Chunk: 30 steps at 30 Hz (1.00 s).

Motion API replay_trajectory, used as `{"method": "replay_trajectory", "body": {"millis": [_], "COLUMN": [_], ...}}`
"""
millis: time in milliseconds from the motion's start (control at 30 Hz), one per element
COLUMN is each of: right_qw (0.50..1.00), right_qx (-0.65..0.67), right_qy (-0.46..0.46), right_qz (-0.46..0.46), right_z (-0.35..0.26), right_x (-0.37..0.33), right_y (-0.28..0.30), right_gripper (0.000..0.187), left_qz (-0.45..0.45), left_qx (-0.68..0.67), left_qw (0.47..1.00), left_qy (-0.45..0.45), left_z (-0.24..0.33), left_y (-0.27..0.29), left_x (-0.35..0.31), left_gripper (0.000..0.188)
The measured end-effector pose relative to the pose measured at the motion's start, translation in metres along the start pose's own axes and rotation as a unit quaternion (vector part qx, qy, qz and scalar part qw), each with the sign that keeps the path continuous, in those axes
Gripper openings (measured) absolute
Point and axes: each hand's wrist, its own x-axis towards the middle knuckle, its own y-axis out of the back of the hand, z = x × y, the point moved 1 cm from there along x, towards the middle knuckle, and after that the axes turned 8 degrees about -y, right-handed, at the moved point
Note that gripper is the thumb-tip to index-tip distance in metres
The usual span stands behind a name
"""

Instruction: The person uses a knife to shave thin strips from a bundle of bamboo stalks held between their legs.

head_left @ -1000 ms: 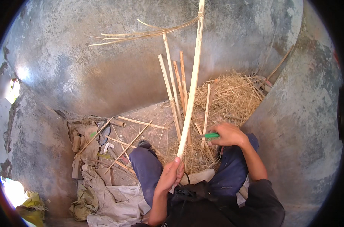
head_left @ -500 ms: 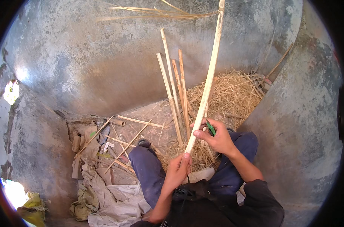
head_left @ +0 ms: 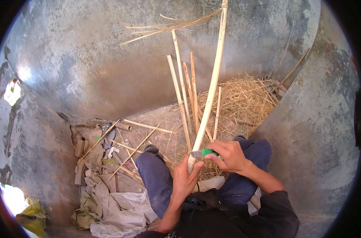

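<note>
A long pale bamboo strip (head_left: 213, 91) slants up and away from me, its near end gripped in my left hand (head_left: 183, 176). Long thin peeled slivers (head_left: 180, 24) hang off to the left near its far end. My right hand (head_left: 232, 155) is closed round a green-handled knife (head_left: 209, 152). The knife's blade lies across the strip, just above my left thumb. Beyond my hands several narrower bamboo sticks (head_left: 176, 83) stand upright and lean away. My left palm hides the strip's lowest tip.
Straw-like shavings (head_left: 244, 103) are heaped at the far right against a curved grey wall (head_left: 109, 71). Loose sticks (head_left: 139, 148) and scraps litter the floor on the left. Crumpled pale sacking (head_left: 125, 210) lies beside my left leg. My bent legs (head_left: 154, 180) flank the work.
My right hand has come down and right of the strip, and the knife has turned so its blade crosses the strip near my left hand. The strip's far end has shifted left.
</note>
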Motion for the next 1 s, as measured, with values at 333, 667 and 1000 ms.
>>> {"method": "replay_trajectory", "body": {"millis": [333,667,1000], "right_qw": [0.994,0.991,0.986], "right_qx": [-0.082,-0.105,-0.129], "right_qy": [0.049,0.049,0.05], "right_qz": [0.05,0.061,0.097], "right_z": [-0.014,-0.015,-0.003], "right_x": [-0.012,-0.009,0.001], "right_y": [-0.014,-0.009,-0.004], "right_gripper": [0.025,0.03,0.026], "left_qz": [-0.005,-0.019,-0.027], "left_qx": [0.02,0.068,0.065], "left_qw": [1.0,0.997,0.997], "left_qy": [-0.013,-0.021,0.03], "left_z": [-0.003,-0.004,-0.004], "left_y": [0.0,0.004,0.007], "left_x": [-0.002,-0.005,-0.013], "left_gripper": [0.036,0.032,0.032]}}
